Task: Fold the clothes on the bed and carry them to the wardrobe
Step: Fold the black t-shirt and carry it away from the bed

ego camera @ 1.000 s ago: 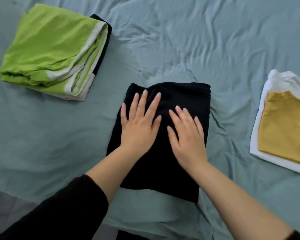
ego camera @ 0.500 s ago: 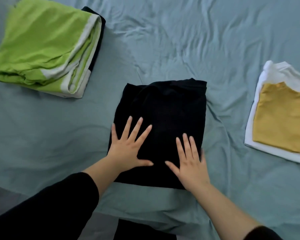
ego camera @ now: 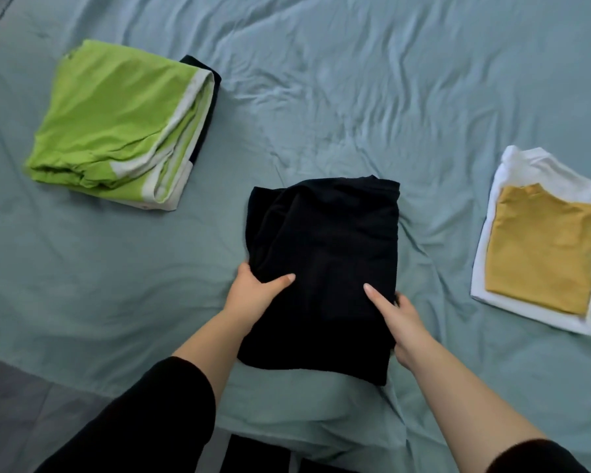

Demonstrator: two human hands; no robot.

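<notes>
A folded black garment (ego camera: 325,254) lies in the middle of the bed, its near part raised off the sheet. My left hand (ego camera: 256,295) grips its left edge, thumb on top and fingers underneath. My right hand (ego camera: 394,319) grips its right edge the same way. A folded green and white garment (ego camera: 116,124) sits on a dark piece at the far left. At the right, a folded mustard garment (ego camera: 539,254) rests on a folded white one (ego camera: 512,165).
The bed is covered by a wrinkled grey-green sheet (ego camera: 355,97). Its near edge runs along the bottom left, with grey floor (ego camera: 21,404) beyond. My black sleeves cover both forearms near the frame's bottom.
Both hands went from lying flat on top of the black garment to its side edges and closed on it. Its near part has lifted.
</notes>
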